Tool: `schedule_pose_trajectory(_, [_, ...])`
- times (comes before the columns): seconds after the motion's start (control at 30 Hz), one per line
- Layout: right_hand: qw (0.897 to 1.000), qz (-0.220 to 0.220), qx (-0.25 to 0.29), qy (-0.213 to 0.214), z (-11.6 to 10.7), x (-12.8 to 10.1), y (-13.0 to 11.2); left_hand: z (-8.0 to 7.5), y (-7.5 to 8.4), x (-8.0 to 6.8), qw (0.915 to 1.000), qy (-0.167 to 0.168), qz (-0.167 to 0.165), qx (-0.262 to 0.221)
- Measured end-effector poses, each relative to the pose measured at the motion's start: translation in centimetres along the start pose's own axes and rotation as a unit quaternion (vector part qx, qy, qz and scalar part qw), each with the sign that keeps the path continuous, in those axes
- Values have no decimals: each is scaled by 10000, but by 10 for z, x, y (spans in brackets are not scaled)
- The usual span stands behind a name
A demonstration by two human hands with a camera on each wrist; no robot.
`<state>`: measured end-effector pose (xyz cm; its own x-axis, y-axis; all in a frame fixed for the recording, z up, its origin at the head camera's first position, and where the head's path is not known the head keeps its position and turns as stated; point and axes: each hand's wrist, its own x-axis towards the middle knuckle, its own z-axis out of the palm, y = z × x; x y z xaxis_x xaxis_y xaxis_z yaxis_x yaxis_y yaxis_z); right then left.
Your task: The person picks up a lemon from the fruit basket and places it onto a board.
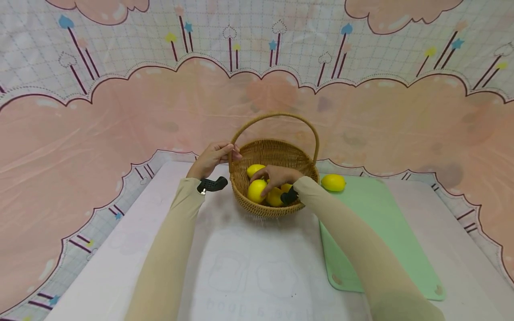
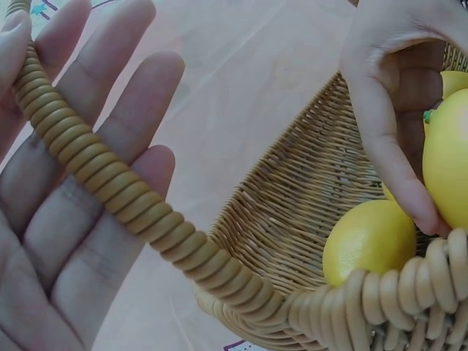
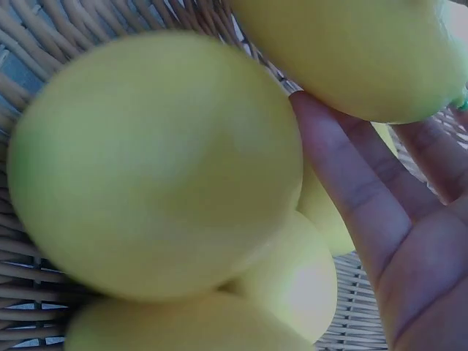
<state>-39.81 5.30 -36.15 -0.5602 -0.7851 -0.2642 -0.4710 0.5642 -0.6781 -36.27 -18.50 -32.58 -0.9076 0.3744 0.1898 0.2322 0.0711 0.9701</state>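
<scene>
From the head view, our two sleeved forearms reach forward over the surface (image 1: 249,267) to the wicker basket (image 1: 257,207); our left hand (image 1: 214,157) curls round the handle's left foot; our right hand (image 1: 277,176), nearer the fruit, lies palm down inside, fingers bent over a lemon (image 1: 256,191) just below it; another lemon (image 1: 333,182) sits right on the green mat (image 1: 381,232). At the left wrist, the handle (image 2: 110,194) crosses a loosely curled palm. At the right wrist, fingers (image 3: 351,190) cup blurred lemons.
</scene>
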Motion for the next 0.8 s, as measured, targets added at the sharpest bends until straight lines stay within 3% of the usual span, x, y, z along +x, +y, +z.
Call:
schedule_pose_trajectory(0.57, [9986,-94,423,291,-6,-1,2,0,-2,1,9999,-36,103,-106])
schedule_pose_trajectory(0.8, [9957,-269,529,708,-7,-2,0,0,-2,1,10000,-1,20,-48])
